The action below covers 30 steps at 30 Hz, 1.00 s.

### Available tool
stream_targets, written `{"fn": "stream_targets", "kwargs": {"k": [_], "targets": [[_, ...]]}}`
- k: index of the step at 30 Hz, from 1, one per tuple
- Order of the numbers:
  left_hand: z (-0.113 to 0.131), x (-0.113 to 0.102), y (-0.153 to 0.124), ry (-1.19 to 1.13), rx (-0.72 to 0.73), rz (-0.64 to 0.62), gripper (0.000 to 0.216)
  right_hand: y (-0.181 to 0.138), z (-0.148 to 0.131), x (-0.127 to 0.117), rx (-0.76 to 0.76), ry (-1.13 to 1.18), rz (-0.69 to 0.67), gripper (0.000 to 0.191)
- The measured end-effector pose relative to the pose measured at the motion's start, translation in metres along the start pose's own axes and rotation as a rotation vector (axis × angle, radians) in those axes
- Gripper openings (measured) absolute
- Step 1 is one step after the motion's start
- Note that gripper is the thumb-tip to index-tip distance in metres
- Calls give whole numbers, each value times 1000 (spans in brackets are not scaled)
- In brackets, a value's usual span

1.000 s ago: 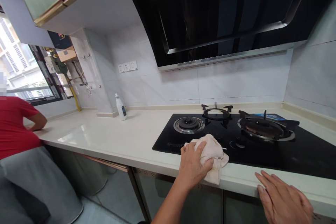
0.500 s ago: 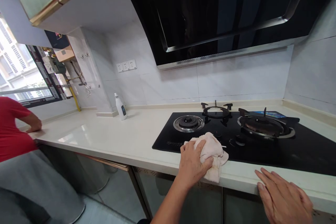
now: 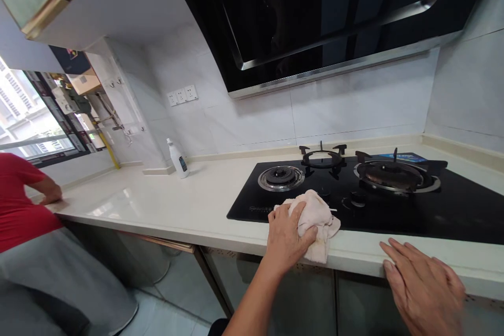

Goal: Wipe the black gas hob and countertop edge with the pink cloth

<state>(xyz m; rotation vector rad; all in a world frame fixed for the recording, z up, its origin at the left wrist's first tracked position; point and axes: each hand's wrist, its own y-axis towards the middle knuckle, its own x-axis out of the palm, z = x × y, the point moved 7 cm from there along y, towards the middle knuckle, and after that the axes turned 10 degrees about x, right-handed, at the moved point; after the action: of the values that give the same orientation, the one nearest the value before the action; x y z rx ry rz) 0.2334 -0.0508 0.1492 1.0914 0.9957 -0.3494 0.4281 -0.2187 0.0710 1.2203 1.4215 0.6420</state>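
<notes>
The crumpled cloth point(image 3: 321, 220) under the left grip point(image 3: 289, 239) looks soft and matt, perhaps cotton terry; just beyond the grip the glass hob point(image 3: 452, 210) is glossy black, and beside it the stone desk point(image 3: 165, 205) is smooth and polished.

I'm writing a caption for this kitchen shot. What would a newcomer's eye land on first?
The large black range hood dominates the top right, above a black glass gas hob set into the pale counter. At the hob's front edge, the left hand presses a crumpled cloth, while the right hand rests on the counter edge. At far left stands a person in a red shirt.
</notes>
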Motion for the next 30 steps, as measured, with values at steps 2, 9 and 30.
{"fn": "stream_targets", "kwargs": {"k": [2,9,30], "targets": [[1,-1,1,-2,-2,-4,63,0,0,0,6,5,-4,37],[2,-2,2,6,-6,-11,62,-2,2,2,29,-4,-8,39],[2,-2,1,4,13,4,63,-1,0,-2,11,-12,15,39]]}}
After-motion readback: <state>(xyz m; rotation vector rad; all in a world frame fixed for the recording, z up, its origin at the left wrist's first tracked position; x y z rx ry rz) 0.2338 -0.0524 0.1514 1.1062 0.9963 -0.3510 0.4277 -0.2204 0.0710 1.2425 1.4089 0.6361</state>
